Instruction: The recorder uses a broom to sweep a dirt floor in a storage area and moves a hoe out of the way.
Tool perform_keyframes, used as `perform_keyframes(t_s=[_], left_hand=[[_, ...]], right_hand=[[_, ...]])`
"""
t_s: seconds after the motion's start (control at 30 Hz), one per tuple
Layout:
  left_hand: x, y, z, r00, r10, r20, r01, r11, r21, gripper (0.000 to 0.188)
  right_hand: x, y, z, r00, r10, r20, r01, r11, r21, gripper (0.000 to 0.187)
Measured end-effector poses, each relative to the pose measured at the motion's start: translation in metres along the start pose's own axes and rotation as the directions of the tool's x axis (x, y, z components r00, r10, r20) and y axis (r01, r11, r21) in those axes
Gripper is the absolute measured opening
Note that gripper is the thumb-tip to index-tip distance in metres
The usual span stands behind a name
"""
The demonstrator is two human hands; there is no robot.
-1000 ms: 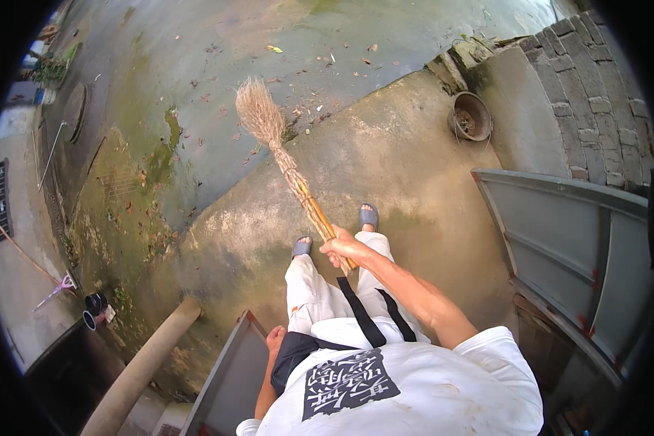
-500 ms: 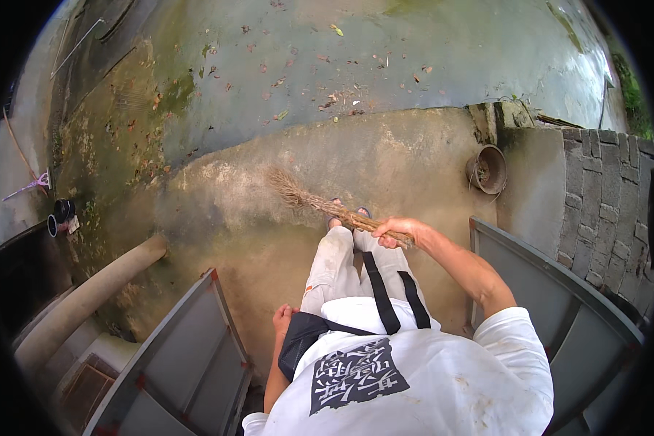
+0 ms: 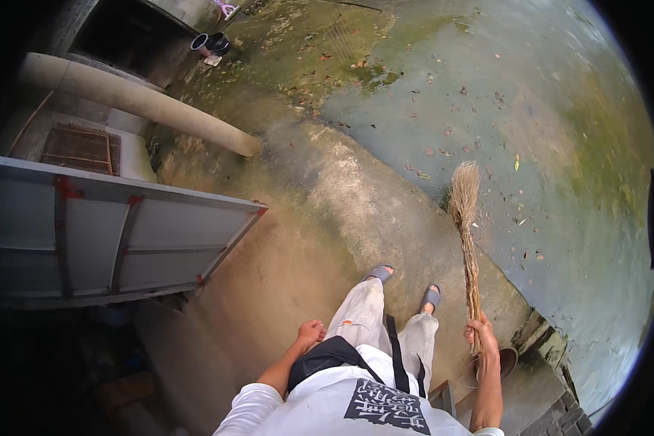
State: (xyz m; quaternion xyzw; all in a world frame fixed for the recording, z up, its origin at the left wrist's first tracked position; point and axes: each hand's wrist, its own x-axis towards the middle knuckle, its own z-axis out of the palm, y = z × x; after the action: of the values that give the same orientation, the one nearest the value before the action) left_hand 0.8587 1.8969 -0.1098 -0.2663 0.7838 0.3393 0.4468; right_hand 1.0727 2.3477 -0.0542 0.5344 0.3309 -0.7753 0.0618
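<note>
My right hand (image 3: 482,334) is wrapped round the handle end of a twig broom (image 3: 470,258). The broom points away from me, its bundled stalks fanning out into a brushy head at the edge between the tan concrete and the greenish wet ground. Beside my left hip, my left hand (image 3: 312,332) hangs with fingers curled in, and nothing shows in it. Below are my light trousers and my feet in grey sandals (image 3: 430,296), set apart on the concrete.
A grey metal door leaf (image 3: 160,240) stands on the left, with a round pillar (image 3: 152,105) beyond it. Dark buckets (image 3: 214,45) sit at the far left. A round pot (image 3: 509,361) is partly hidden behind my right forearm. Fallen leaves (image 3: 448,131) dot the wet ground.
My view has turned left and my feet have moved apart. The broom has swung from pointing left across my legs to pointing ahead on my right, still in my right hand.
</note>
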Motion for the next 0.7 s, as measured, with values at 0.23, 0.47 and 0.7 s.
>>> perform_keyframes(t_s=[0.23, 0.47, 0.7], left_hand=[[-0.064, -0.043, 0.057, 0.998, 0.034, -0.057, -0.030, 0.997, 0.069, 0.027], [-0.105, -0.086, 0.093, 0.993, -0.040, -0.113, 0.037, 0.999, -0.027, 0.027], [-0.094, -0.151, 0.098, 0.967, 0.084, -0.242, -0.025, 0.971, 0.239, 0.029]], right_hand=[[0.060, -0.001, -0.102, 0.863, 0.340, 0.374, -0.481, 0.779, 0.402, 0.017], [0.096, -0.009, -0.168, 0.974, 0.227, -0.021, -0.207, 0.916, 0.343, 0.015], [0.042, -0.020, -0.101, 0.983, -0.110, -0.148, 0.129, 0.984, 0.125, 0.017]])
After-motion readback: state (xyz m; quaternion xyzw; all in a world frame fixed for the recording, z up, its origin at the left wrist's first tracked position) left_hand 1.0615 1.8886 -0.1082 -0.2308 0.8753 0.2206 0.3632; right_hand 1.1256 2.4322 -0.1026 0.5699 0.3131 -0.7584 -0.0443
